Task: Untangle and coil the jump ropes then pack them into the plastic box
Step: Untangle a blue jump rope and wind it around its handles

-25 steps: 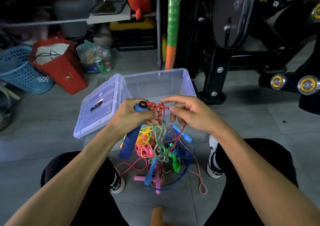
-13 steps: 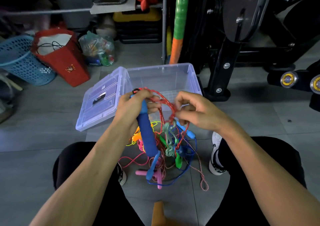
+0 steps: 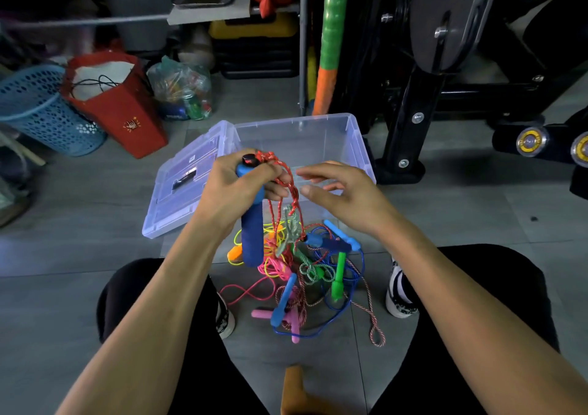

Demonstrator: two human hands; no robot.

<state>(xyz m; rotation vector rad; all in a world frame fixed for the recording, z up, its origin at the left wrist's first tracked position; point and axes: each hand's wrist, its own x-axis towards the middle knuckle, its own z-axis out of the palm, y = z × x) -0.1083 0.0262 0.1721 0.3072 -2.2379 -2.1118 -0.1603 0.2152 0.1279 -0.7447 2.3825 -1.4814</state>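
Step in hand: untangling, first rope. Left hand (image 3: 237,182) grips the blue handle (image 3: 252,224) upright, fingers curled round it, with loops of red-white rope (image 3: 288,185) draped over them. Right hand (image 3: 340,192) hovers just beside the rope, fingers spread and loose, holding nothing. The rope runs down into the tangle (image 3: 305,268) on the floor between the feet. Plastic box (image 3: 356,141) stands open behind, nothing packed. Next move likely needs the right hand to pinch the rope and draw it free.
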